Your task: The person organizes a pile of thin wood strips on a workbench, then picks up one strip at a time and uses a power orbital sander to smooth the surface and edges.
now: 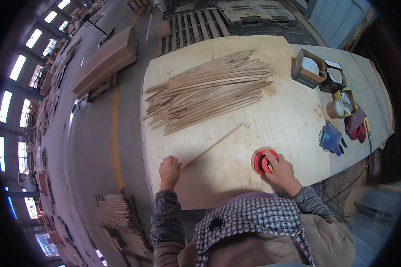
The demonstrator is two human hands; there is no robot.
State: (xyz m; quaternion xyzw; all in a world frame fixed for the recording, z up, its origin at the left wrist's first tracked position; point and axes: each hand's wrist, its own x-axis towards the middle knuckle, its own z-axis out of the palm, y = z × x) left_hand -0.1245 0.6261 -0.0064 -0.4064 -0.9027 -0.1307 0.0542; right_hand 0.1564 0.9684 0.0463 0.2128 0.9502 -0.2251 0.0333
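My left hand (170, 171) grips the near end of a thin wooden strip (217, 143), which slants away to the right across the plywood tabletop (287, 133). My right hand (282, 172) is closed over a round red-and-black sanding tool (262, 161) with a tan disc rim. This tool is on the tabletop, to the right of the strip and apart from it. Beyond both hands lies a loose, wide pile of similar wooden strips (204, 90).
Boxes of sanding discs (309, 68), a tape roll (335, 109), blue work gloves (332, 138) and a dark red cloth (356, 125) lie on the right. Stacked boards (107, 61) stand on the floor at left, a strip stack (117, 213) near left. A slatted pallet (195, 28) lies beyond.
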